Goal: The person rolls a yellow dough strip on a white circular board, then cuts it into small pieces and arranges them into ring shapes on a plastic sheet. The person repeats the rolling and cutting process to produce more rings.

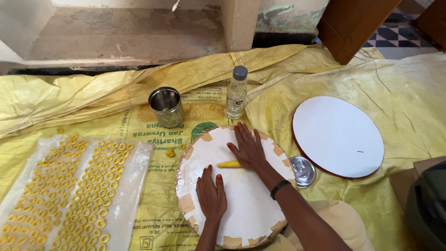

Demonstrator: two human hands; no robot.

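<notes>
Neither grip is closing on anything: we are pressing our right hand (248, 148) flat, fingers spread, on a short yellow dough roll (229, 164), and our left hand (211, 195) is lying open, palm down, just beside it on the board. The roll is lying near the middle of the round white board (241, 209), with its left end poking out from under the right palm. To do this rolling well, we judge that the pressure should stay light and even, with the palm level so the roll is thinning evenly rather than flattening, while the left hand is steadying the board. Our right forearm is reaching in from the lower right, a dark band at the wrist; the left is coming straight up from below. Further out, a small steel lid (303, 171) is sitting at the board's right edge, a second round board (337, 136) is lying beyond it, a steel cup (166, 107) and a clear bottle (236, 93) are standing behind, and rows of yellow dough rings (69, 190) are drying on a plastic sheet (134, 186) to the left, all on yellow sacking (395, 88) spread over the floor.
</notes>
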